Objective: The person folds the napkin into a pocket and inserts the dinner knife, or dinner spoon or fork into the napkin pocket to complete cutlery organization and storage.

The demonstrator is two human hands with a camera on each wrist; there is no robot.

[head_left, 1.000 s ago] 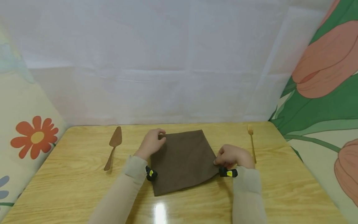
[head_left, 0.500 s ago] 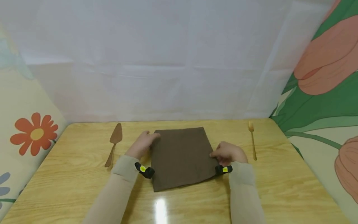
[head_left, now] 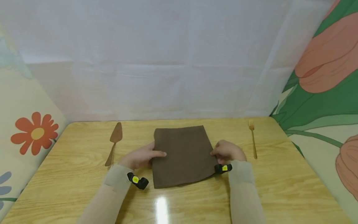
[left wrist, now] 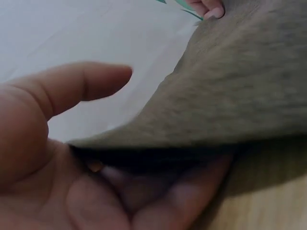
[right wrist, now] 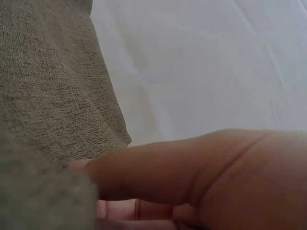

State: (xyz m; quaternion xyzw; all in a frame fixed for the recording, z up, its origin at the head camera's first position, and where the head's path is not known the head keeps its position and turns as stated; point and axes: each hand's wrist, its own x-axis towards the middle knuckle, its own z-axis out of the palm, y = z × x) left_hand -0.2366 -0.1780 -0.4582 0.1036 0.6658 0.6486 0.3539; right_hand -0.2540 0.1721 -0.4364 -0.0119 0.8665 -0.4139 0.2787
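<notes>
The left hand [head_left: 141, 155] is spread wide at the cloth's left edge, its fingers slipped underneath and its thumb standing above the fabric, clear of it in the left wrist view. Across from it, the right hand [head_left: 228, 151] pinches the right edge between thumb and curled fingers. The brown cloth [head_left: 181, 155] they share sits between them at the middle of the table, roughly square, its left edge raised off the wood over those fingers. Each pale sleeve ends in a cuff, with a black device [head_left: 138, 181] marked in yellow by each wrist. Farther out, a cake server [head_left: 116, 135] lies to the left, blade pointing away from the person, and a gold fork [head_left: 253, 140] lies to the right, tines also away. The wood-grained table [head_left: 70, 186] meets a creased white sheet [head_left: 167, 62] behind, with flower-patterned panels [head_left: 37, 133] either side.
</notes>
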